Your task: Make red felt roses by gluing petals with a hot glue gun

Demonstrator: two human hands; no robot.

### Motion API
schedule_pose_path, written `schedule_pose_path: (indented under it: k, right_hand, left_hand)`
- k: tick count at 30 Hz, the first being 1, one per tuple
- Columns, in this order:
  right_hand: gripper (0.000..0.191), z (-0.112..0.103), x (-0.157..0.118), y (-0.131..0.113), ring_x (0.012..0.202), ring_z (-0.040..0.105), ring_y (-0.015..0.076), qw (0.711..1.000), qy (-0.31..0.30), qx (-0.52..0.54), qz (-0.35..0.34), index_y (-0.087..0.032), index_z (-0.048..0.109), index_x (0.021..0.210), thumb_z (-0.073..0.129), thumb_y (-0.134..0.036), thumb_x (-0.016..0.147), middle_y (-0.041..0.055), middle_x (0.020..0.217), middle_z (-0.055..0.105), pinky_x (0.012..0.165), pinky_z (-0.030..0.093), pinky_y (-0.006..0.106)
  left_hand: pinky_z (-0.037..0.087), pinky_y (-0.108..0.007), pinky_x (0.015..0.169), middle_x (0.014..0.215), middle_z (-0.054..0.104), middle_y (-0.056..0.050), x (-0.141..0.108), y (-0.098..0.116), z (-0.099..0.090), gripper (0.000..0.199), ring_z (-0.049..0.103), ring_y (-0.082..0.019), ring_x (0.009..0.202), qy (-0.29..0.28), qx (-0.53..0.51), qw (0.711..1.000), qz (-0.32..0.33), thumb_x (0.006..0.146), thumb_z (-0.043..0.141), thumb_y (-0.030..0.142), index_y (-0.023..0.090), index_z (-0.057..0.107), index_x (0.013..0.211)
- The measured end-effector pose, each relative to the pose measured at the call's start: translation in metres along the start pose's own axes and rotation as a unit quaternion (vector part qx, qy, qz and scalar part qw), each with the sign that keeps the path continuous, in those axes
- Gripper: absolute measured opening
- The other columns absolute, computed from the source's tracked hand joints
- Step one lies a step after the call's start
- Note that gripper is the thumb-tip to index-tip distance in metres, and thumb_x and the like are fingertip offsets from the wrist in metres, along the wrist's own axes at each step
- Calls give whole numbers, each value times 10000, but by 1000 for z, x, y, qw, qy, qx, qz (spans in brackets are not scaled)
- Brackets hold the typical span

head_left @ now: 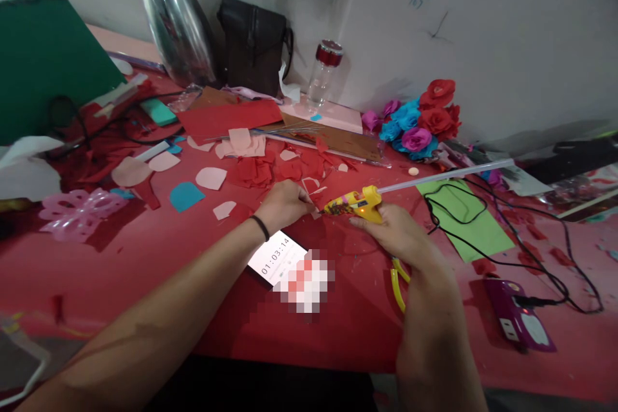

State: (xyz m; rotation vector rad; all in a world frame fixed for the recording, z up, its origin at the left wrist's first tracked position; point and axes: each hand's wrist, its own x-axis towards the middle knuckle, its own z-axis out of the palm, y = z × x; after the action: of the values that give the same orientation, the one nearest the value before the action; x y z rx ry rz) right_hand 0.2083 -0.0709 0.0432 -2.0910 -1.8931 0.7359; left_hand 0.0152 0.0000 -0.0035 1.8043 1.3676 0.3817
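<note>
In my right hand (393, 232) is a yellow hot glue gun (364, 204), its nozzle pointing left. A long clear glue stick (444, 175) juts out of the gun's back end. My left hand (284, 207) is pinched closed right at the nozzle tip; what sits between its fingers is too small to make out. Just beyond the left hand lies a heap of red paper petals (251, 172). Below that hand, a phone (277, 261) shows a running time on its lit screen. Yellow-handled pliers (398, 286) lie partly hidden under my right forearm.
Pink petals (211, 178) and a blue petal (187, 196) are scattered at left. Paper flowers (418, 122), a glass bottle (321, 80), a black bag (253, 38) and a steel flask (178, 19) line the back. A black cord (512, 264) runs to a purple power strip (519, 315).
</note>
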Motion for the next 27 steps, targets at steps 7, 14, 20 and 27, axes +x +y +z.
schedule_pose_path:
  k: [7, 14, 20, 27]
  right_hand:
    - [241, 1, 1, 2, 619, 576, 187, 1000, -8, -8, 3, -228, 672, 889, 581, -428, 791, 12, 658, 631, 547, 340, 257]
    - [287, 0, -4, 0, 708, 627, 225, 999, -12, -39, 16, -213, 683, 939, 575, -441, 803, 56, 748, 690, 585, 380, 274]
    - [276, 3, -13, -5, 911, 644, 272, 994, 8, -112, -1, -230, 683, 1020, 541, -398, 852, 92, 1000, 708, 692, 413, 299]
    - [259, 3, -12, 0, 906, 650, 275, 996, -6, -82, -26, -249, 693, 1009, 555, -385, 837, 81, 1001, 716, 703, 426, 315]
  left_hand:
    - [378, -253, 579, 615, 683, -31, 0, 1, -1, 127, 558, -139, 611, -1, -4, 1000, -9, 696, 662, 244, 175, 767, 711]
    - [371, -237, 569, 607, 692, -15, -2, 4, -3, 126, 542, -123, 605, -6, -17, 1000, -9, 713, 655, 243, 203, 768, 677]
    - [320, -244, 528, 590, 685, -26, 0, 0, -3, 139, 524, -119, 579, -15, -24, 1000, 5, 691, 686, 293, 182, 767, 668]
    - [298, -246, 507, 532, 649, -11, 1, 0, -2, 111, 480, -108, 526, -11, -76, 997, -5, 662, 676, 251, 183, 758, 629]
